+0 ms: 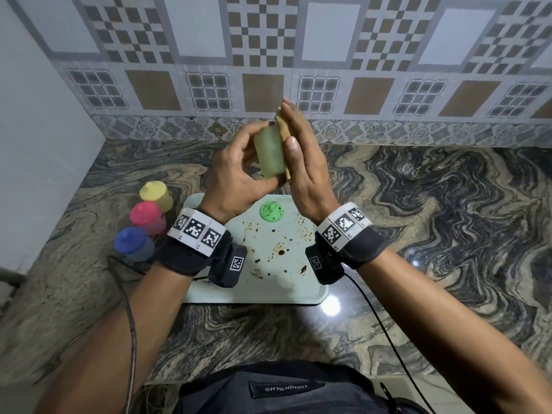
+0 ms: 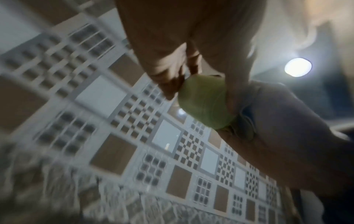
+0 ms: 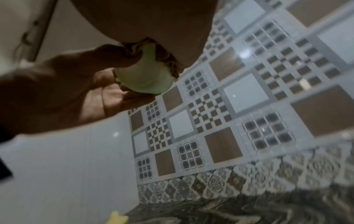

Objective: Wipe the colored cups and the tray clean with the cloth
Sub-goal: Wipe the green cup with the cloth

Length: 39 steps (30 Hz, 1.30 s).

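Above the tray, my left hand (image 1: 243,164) grips a pale green cup (image 1: 268,155) by its side, fingers and thumb curled round it. My right hand (image 1: 300,150) holds a tan cloth (image 1: 283,127) against the cup's right side, fingers behind it and thumb on the front. The cup (image 2: 205,103) shows blurred in the left wrist view. In the right wrist view the cloth (image 3: 168,59) lies bunched between my palm and the cup (image 3: 145,80). The pale tray (image 1: 268,291) below bears several brown stains and a spotted green lid (image 1: 271,211).
Yellow (image 1: 156,195), pink (image 1: 147,217) and blue (image 1: 133,245) cups stand in a row on the marble counter (image 1: 433,219) left of the tray. A tiled wall (image 1: 328,55) rises just behind my hands. Cables trail from both wrists toward the counter's front edge.
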Tool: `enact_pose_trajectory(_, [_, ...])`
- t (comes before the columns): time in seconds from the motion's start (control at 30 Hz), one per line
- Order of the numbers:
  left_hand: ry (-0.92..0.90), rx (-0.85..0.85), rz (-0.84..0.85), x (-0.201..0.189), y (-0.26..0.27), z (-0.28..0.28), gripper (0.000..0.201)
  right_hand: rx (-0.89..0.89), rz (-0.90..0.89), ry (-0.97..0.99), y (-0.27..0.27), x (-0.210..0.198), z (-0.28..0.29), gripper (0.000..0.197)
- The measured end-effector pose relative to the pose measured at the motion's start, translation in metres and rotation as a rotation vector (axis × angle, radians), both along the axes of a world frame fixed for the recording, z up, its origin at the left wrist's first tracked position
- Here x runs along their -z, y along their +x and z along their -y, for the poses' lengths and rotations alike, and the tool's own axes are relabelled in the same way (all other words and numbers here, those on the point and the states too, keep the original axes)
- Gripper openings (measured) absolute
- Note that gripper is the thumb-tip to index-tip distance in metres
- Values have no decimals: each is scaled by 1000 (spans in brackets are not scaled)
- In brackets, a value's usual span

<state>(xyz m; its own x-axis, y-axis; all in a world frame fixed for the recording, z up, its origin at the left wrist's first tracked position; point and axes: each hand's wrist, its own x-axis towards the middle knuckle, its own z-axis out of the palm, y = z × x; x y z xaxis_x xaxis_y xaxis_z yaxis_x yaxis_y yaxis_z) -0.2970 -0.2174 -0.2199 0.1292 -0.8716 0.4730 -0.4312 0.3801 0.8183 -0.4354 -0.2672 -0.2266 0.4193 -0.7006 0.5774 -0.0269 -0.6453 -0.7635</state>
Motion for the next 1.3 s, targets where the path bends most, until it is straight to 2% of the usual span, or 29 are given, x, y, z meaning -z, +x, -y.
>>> enact_pose_trajectory(0.1, [24,-235,394,-8,-4,-5,62,-11,-133,-126,-2,2,1,46])
enact_pose_trajectory(0.17, [-18,-290,478,-13,-11,-6,51,-34,-183,-189,0,5,0,47])
enact_pose_trajectory(0.27, [-58,-251,412,-10,-12,-9,53,-43,-170,-206,-3,7,3,47])
enact_pose_trajectory(0.4, [-111,-163,292,-7,-4,-12,64,-93,-28,-57,-8,4,0,48])
enact_pose_trajectory(0.5, [-110,-81,75,-7,-3,-15,69,-106,159,95,-5,4,-3,43])
enact_pose_trajectory(0.6, [-36,24,-217,-8,-10,-15,74,-117,246,232,-4,1,2,39])
enact_pose_trajectory(0.73, [-9,98,-319,-10,-9,-9,74,-1,358,324,-11,-5,12,42])
enact_pose_trajectory(0.83, [-21,98,-316,-9,-7,-7,78,-25,363,242,-12,-15,10,44])
enact_pose_trajectory(0.93, [-38,114,-229,-8,-7,-5,80,-141,185,102,-2,-18,-1,46])
enact_pose_trajectory(1.0, [-22,39,-43,-12,-7,-5,78,-109,79,46,3,-13,-2,45])
enact_pose_trajectory(1.07, [-38,-113,243,-15,-6,-5,70,-77,-17,-29,4,-8,-1,44])
enact_pose_trajectory(1.13, [-59,-193,377,-17,-6,-4,59,-56,-80,-97,4,-4,-1,44])
enact_pose_trajectory(1.2, [-70,-191,323,-17,-5,-6,56,-79,-66,-142,3,-5,1,44])
enact_pose_trajectory(1.3, [-98,-123,192,-11,0,-8,63,-108,7,-126,2,-6,-2,45])
